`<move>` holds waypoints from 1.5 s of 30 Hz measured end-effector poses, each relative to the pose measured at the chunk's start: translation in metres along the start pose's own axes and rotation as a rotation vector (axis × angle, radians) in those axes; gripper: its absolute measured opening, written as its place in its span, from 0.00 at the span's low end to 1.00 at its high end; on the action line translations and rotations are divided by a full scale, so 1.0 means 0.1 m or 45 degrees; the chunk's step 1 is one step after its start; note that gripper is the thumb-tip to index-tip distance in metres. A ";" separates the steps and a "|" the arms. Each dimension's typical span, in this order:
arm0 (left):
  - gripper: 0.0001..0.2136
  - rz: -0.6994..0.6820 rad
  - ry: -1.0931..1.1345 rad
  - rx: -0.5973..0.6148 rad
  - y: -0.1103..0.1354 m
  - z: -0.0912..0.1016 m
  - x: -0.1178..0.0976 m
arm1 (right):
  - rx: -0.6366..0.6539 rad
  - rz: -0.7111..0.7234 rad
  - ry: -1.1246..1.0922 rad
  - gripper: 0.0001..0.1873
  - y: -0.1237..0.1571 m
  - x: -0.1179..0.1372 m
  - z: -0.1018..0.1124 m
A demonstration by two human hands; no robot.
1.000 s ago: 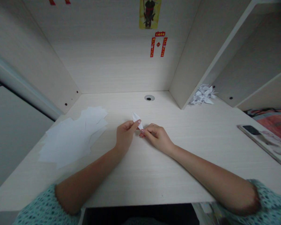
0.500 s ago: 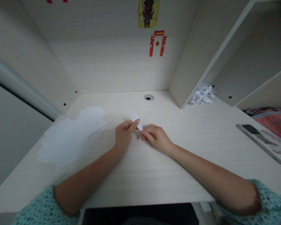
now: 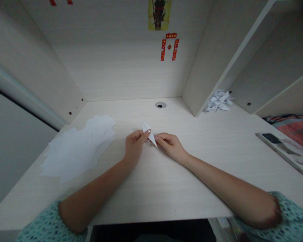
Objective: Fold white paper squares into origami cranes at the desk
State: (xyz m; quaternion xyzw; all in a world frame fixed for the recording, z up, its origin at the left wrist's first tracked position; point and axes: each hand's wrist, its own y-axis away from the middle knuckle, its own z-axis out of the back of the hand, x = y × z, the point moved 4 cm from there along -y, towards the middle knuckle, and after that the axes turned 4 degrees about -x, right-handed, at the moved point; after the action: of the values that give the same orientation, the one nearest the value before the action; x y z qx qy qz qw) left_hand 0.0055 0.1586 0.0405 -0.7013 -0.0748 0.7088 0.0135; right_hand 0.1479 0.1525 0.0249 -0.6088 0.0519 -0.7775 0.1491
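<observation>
Folded paper: the small white piece sits between the two hands, over the middle of the desk; can't tell if its underside touches the desktop.
Left hand: thumb pressed on top of the paper, fingers curled below; grip closed, paper pinched firmly near its middle.
Why left pinches there: probably to keep the folds flat and stop the piece turning, with both ends free.
Right hand: thumb and fingers drawn almost together at the paper's right edge; fingertips touching or just beside it, can't tell if any paper is nipped.
Why right is there: likely to work or steady that edge.
Paper look: plain white, slim, pointed at both ends, slanting from far left to near right; one point toward the back panel, the other toward the person. Crease details too small to read.
Loose sheets: flat, overlapping pile left of the left hand; seemingly set there for easy reach and to leave the middle for handwork.
Paper heap: jumbled white pointed bits beside the divider, well apart from the hands; probably tucked back out of the way.
</observation>
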 end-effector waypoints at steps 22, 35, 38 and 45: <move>0.15 0.027 0.043 0.057 0.03 -0.03 -0.06 | 0.052 -0.006 -0.120 0.18 0.02 0.06 0.00; 0.16 0.094 0.111 0.100 0.02 -0.04 0.00 | -0.163 0.201 -0.103 0.11 0.04 0.16 0.07; 0.16 0.097 0.067 0.093 0.03 -0.05 0.00 | -0.047 0.294 -0.090 0.09 0.04 0.21 0.05; 0.17 0.076 0.014 0.105 0.02 -0.05 0.05 | -0.065 0.242 -0.026 0.09 0.03 0.17 0.06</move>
State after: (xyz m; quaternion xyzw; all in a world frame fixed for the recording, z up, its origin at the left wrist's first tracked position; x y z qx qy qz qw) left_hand 0.0103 0.1579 0.0356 -0.7059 -0.0243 0.7076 0.0216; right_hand 0.1506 0.1450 0.0416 -0.6124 0.1279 -0.7521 0.2073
